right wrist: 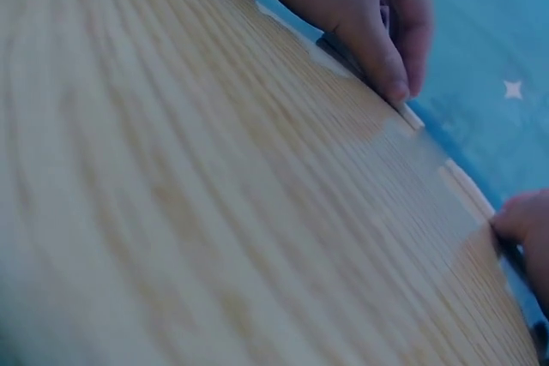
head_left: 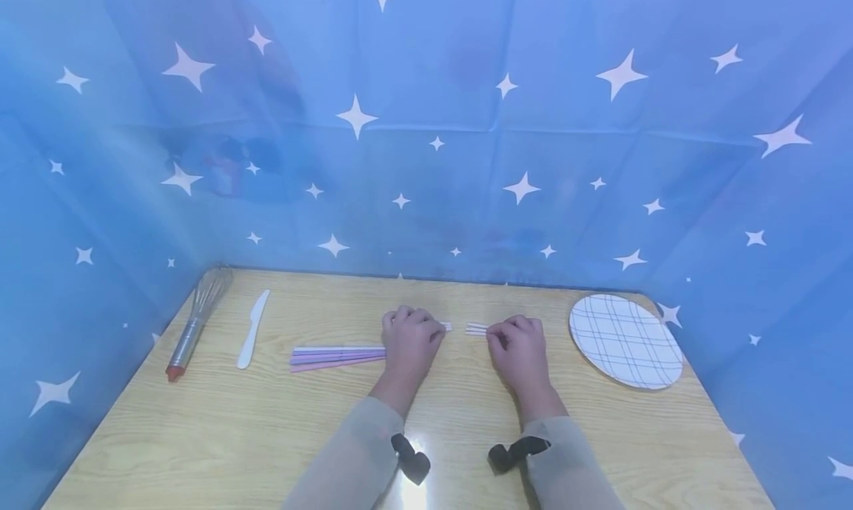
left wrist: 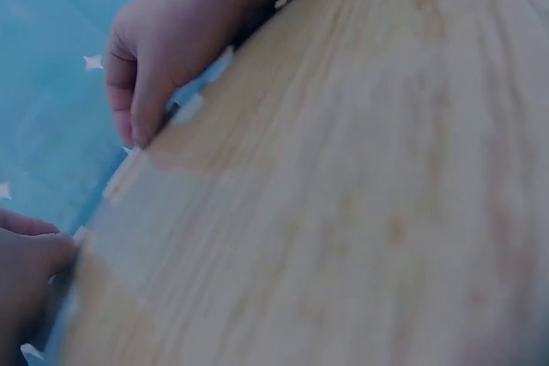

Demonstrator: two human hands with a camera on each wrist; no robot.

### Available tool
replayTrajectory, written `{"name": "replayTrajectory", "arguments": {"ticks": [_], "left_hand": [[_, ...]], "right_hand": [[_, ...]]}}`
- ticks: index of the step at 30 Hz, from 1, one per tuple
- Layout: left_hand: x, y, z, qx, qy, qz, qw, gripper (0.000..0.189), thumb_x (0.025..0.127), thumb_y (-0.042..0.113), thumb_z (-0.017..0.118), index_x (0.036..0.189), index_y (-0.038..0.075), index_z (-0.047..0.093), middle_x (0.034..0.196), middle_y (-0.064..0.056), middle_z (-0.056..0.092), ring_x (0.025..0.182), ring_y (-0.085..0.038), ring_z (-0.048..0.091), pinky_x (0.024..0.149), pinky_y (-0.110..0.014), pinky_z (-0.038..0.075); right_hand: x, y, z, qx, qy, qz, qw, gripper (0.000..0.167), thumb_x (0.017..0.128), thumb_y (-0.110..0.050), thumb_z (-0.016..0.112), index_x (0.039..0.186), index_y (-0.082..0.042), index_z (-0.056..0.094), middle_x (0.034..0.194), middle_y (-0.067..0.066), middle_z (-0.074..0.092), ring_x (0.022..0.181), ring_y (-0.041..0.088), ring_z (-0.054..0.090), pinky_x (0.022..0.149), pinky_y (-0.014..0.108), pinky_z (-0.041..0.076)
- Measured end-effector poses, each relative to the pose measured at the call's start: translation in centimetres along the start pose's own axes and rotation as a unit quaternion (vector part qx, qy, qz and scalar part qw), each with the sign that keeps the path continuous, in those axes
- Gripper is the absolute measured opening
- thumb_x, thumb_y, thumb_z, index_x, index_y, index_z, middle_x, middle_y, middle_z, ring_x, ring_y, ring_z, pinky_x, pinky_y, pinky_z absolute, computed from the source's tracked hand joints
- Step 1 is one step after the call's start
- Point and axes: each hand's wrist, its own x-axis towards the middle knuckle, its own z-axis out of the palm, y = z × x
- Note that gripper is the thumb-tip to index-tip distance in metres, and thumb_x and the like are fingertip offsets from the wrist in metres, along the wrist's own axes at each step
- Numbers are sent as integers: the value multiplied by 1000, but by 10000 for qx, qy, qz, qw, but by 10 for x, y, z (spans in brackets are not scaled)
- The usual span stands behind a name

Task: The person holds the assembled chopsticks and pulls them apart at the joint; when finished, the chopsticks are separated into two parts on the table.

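In the head view my left hand [head_left: 408, 336] pinches the ends of thin white strips [head_left: 447, 326] between thumb and finger. Across a small gap, my right hand [head_left: 523, 347] pinches similar white strips [head_left: 476, 329] with dark lines between them. The strips lie low against the tabletop, and their held ends are hidden by my fingers. A fanned bundle of flat white, purple and pink strips [head_left: 336, 357] rests just left of my left wrist. The right wrist view shows the left thumb and fingertip meeting at a strip end [right wrist: 413, 117].
A whisk [head_left: 193, 325] and a white plastic knife [head_left: 253, 329] lie at the left of the wooden table [head_left: 266, 451]. At the right is a white plate [head_left: 626, 340] with a blue grid pattern. A blue star-printed curtain [head_left: 426, 162] encloses the table's back and sides.
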Motion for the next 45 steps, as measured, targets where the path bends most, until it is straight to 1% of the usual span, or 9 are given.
{"name": "replayTrajectory", "arguments": {"ticks": [4, 9, 15, 22, 25, 32, 39, 42, 45], "left_hand": [[-7, 1, -7, -415, 306, 215, 9984, 15, 88, 26, 88, 102, 23, 84, 104, 4, 77, 103, -22, 64, 95, -49, 46], [-16, 1, -10, -644, 373, 329, 9967, 32, 89, 24, 86, 120, 19, 80, 109, -1, 76, 106, -24, 64, 94, -47, 47], [-26, -2, -21, -616, 572, 425, 9956, 28, 90, 18, 82, 118, 18, 80, 107, -1, 76, 102, -24, 64, 91, -46, 50], [-37, -36, -47, -531, 753, 460, 9947, 25, 87, 14, 84, 112, 15, 82, 106, -4, 76, 102, -26, 67, 87, -47, 51], [-45, -55, -61, -583, 617, 394, 9956, 24, 87, 15, 84, 110, 14, 82, 108, -5, 75, 105, -27, 66, 90, -49, 50], [-72, -99, -96, -929, -372, -37, 9950, 28, 89, 39, 85, 112, 22, 81, 127, -6, 69, 123, -28, 56, 108, -58, 38], [-82, -128, -111, -942, -225, -778, 9923, 24, 93, 28, 82, 113, 15, 80, 127, -8, 69, 123, -33, 55, 108, -60, 35], [-81, -134, -113, -881, -513, -1255, 9868, 26, 99, 30, 75, 120, 15, 77, 133, -7, 64, 127, -32, 50, 111, -57, 31], [-79, -137, -115, -754, -923, -1462, 9821, 30, 104, 34, 68, 127, 16, 73, 141, -6, 61, 134, -33, 46, 117, -57, 26]], "right_hand": [[0, -8, 1, 76, -8, -122, 9999, 6, 90, -6, 80, 91, -12, 83, 92, 4, 67, 95, 31, 55, 84, 45, 46], [-2, -23, 5, 103, -48, -21, 9999, 6, 89, -9, 78, 92, -13, 82, 93, 4, 68, 96, 30, 55, 85, 45, 47], [-7, -42, 8, 3, -207, 406, 9990, 7, 90, -13, 76, 95, -13, 81, 98, 3, 69, 98, 28, 57, 86, 45, 51], [-9, -71, 26, 53, -515, 221, 9984, 7, 92, -18, 75, 97, -15, 80, 96, -3, 67, 97, 21, 56, 86, 42, 52], [-11, -84, 36, 161, -582, 10, 9982, 6, 91, -17, 76, 95, -16, 80, 93, -5, 66, 95, 19, 56, 89, 41, 53], [-16, -117, 61, 284, -856, -321, 9954, 6, 90, -19, 78, 96, -17, 80, 96, -6, 67, 94, 18, 57, 83, 37, 55], [-21, -150, 84, 685, -920, -420, 9925, 7, 89, -19, 79, 95, -18, 80, 98, -6, 63, 98, 18, 56, 85, 38, 54], [-22, -160, 92, 692, -988, -486, 9915, 10, 90, -22, 80, 99, -19, 80, 100, -6, 62, 99, 17, 55, 86, 38, 54], [-21, -165, 99, 713, -990, -557, 9910, 11, 92, -22, 80, 103, -19, 80, 104, -5, 62, 102, 18, 54, 88, 38, 52]]}}
